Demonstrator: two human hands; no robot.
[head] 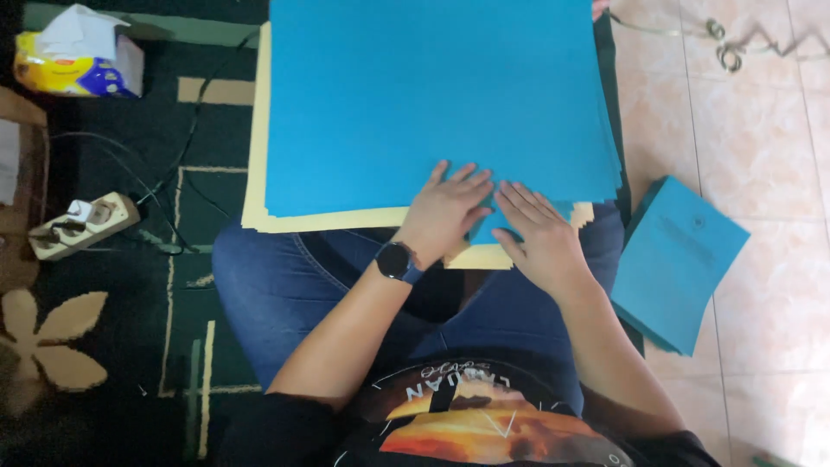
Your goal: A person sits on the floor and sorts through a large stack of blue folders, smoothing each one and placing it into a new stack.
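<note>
A dark patterned rug (104, 346) lies left of the big blue sheet (432, 95), pink floor tiles (761, 156) right of it. The smooth sheet tops cream sheets (257, 173) across the person's lap. One stack of folded blue paper (679, 259) rests right of it. Left of it sit one tissue pack (78, 56) and one power strip (82, 227). The left hand (445, 212) and right hand (540, 233) press flat, fingers spread, on the sheet's near edge, gripping nothing.
</note>
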